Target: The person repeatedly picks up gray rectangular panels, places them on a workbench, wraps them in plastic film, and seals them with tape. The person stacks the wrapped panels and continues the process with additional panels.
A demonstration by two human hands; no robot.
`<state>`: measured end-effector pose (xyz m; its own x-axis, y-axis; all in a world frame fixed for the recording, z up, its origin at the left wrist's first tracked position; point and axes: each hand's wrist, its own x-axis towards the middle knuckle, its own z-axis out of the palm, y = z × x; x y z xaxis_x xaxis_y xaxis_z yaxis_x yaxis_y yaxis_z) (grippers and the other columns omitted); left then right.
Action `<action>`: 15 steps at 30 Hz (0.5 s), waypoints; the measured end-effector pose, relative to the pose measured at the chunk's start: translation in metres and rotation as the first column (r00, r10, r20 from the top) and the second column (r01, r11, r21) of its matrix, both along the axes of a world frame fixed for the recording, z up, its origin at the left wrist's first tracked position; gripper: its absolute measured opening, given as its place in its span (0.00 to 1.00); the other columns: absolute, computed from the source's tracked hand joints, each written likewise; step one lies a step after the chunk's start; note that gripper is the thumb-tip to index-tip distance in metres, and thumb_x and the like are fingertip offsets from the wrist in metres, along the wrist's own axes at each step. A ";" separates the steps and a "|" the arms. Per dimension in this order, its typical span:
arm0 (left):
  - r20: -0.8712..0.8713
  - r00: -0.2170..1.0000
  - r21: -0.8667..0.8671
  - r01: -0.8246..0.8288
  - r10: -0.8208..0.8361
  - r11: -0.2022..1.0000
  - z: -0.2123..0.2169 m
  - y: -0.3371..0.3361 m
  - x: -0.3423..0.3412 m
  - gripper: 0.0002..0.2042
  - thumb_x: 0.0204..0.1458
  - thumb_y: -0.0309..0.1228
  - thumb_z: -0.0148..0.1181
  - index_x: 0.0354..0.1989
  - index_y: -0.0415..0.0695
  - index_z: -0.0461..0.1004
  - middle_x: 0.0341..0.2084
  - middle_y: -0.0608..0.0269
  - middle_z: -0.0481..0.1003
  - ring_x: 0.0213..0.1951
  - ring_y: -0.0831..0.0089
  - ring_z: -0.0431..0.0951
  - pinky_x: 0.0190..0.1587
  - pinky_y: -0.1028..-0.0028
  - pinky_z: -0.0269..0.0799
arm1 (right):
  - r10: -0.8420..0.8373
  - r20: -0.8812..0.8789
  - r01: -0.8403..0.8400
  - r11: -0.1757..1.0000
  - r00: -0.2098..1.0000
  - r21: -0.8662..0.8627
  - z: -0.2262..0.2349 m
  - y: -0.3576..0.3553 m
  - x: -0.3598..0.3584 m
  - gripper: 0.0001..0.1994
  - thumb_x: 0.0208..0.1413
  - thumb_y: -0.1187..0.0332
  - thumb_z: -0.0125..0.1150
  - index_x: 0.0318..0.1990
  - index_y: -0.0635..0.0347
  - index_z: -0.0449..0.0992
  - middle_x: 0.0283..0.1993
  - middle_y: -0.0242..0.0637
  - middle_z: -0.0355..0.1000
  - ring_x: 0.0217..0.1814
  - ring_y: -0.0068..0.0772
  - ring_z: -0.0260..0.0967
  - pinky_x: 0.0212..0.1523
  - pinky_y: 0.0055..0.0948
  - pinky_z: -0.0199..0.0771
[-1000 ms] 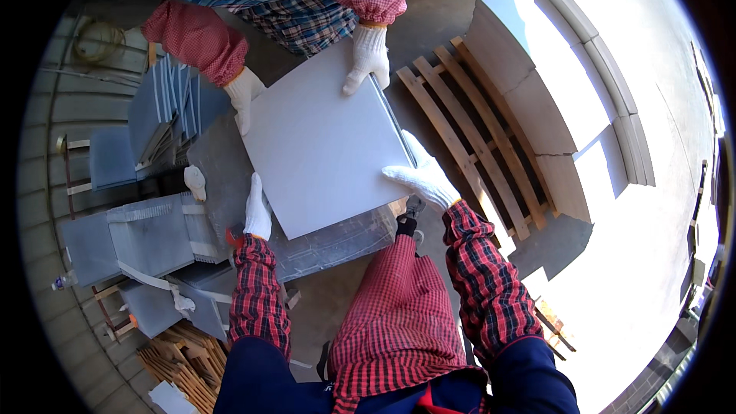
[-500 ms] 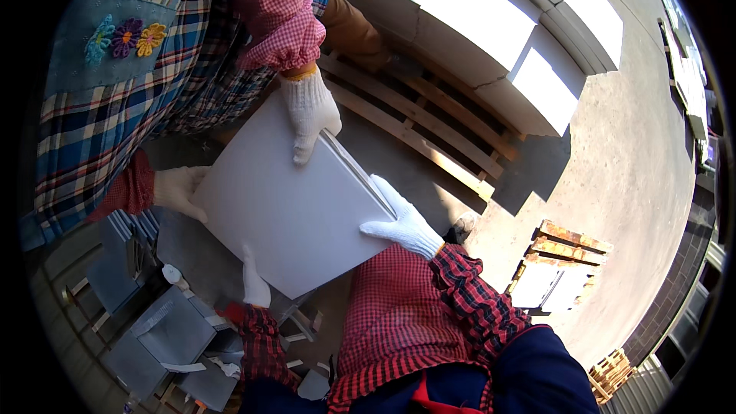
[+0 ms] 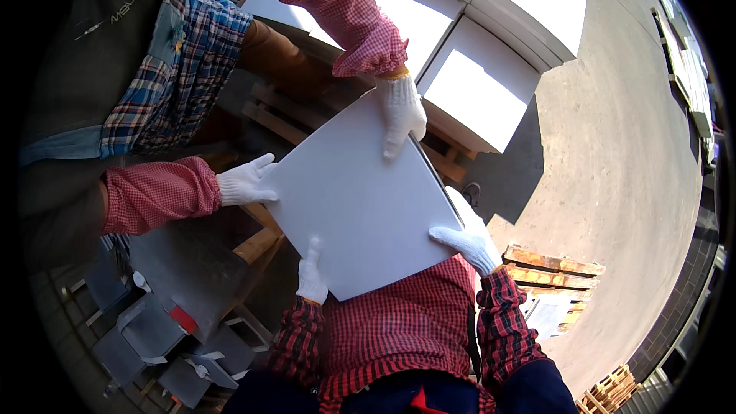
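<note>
A large white square panel [image 3: 356,199] is held flat in front of me, between me and a co-worker. My left hand [image 3: 312,276], in a white knit glove, grips its near-left edge with the thumb on top and the fingers hidden beneath. At the right edge, my right hand [image 3: 469,236] grips the panel the same way, also gloved. One gloved co-worker's hand [image 3: 402,116] holds the far corner from above. The co-worker's other hand [image 3: 249,182] is at the left corner, with its fingers spread, touching or very close to the edge.
Stacks of white panels [image 3: 479,80] stand on wooden pallets beyond the held panel. A low pallet [image 3: 552,270] with pale sheets lies to the right on the concrete floor. Grey stools or seats [image 3: 153,326] and a grey tabletop [image 3: 180,268] are at the lower left.
The panel has moved right with all the hands on or near it. The co-worker's left-side hand has loosened from a grip to spread fingers. The white stacks now appear further left.
</note>
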<state>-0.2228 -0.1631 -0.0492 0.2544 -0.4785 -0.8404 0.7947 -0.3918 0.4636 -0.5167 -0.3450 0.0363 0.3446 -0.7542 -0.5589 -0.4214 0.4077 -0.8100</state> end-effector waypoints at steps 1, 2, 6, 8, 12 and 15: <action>-0.026 0.999 0.000 -0.031 0.031 1.000 -0.012 -0.003 -0.028 0.33 0.60 0.50 0.61 0.66 0.41 0.63 0.58 0.58 0.71 0.59 0.62 0.70 0.63 0.60 0.68 | 0.027 -0.049 -0.028 0.999 0.998 -0.018 -0.007 -0.008 -0.023 0.48 0.47 0.59 0.76 0.72 0.66 0.54 0.69 0.50 0.62 0.67 0.41 0.65 0.66 0.35 0.67; -0.033 0.998 -0.037 -0.048 0.046 0.998 -0.028 -0.014 -0.055 0.34 0.59 0.51 0.61 0.66 0.41 0.63 0.59 0.57 0.70 0.60 0.61 0.70 0.64 0.59 0.67 | 0.125 -0.020 -0.127 0.977 0.992 -0.170 -0.031 -0.024 -0.051 0.46 0.47 0.61 0.77 0.71 0.65 0.56 0.67 0.50 0.64 0.64 0.42 0.68 0.62 0.35 0.72; -0.090 0.988 0.003 -0.123 0.122 0.992 -0.070 -0.076 -0.166 0.35 0.58 0.52 0.61 0.66 0.41 0.62 0.61 0.57 0.68 0.62 0.60 0.68 0.64 0.59 0.66 | 0.162 -0.024 -0.162 0.951 0.987 -0.262 -0.073 -0.103 -0.144 0.42 0.46 0.65 0.78 0.68 0.66 0.61 0.63 0.46 0.70 0.61 0.37 0.70 0.58 0.33 0.74; -0.169 0.965 -0.063 -0.214 0.201 0.975 -0.090 -0.097 -0.197 0.28 0.63 0.47 0.57 0.64 0.42 0.65 0.60 0.58 0.70 0.60 0.61 0.70 0.63 0.60 0.68 | 0.051 0.099 -0.063 0.990 0.994 0.124 -0.049 -0.154 -0.147 0.43 0.46 0.61 0.78 0.68 0.66 0.63 0.62 0.48 0.71 0.63 0.38 0.69 0.62 0.35 0.70; -0.265 0.923 -0.105 -0.316 0.280 0.943 -0.128 -0.173 -0.247 0.23 0.66 0.43 0.53 0.63 0.41 0.66 0.61 0.60 0.70 0.60 0.62 0.72 0.63 0.61 0.68 | 0.120 -0.069 -0.125 0.989 0.990 -0.079 -0.103 -0.232 -0.195 0.46 0.42 0.54 0.80 0.68 0.64 0.65 0.60 0.48 0.73 0.61 0.39 0.71 0.64 0.36 0.67; -0.241 0.945 -0.133 -0.258 0.222 0.957 -0.117 -0.214 -0.257 0.25 0.66 0.45 0.53 0.65 0.42 0.65 0.62 0.62 0.69 0.62 0.63 0.69 0.64 0.62 0.67 | 0.095 -0.134 -0.113 0.985 0.986 -0.131 -0.109 -0.266 -0.193 0.42 0.45 0.54 0.78 0.66 0.65 0.67 0.56 0.48 0.76 0.56 0.36 0.75 0.60 0.32 0.71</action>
<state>-0.4796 -0.3770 -0.1663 0.1949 -0.5592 -0.8058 0.9454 -0.1117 0.3063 -0.7100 -0.6107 -0.0731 0.3578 -0.7910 -0.4964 -0.5588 0.2445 -0.7925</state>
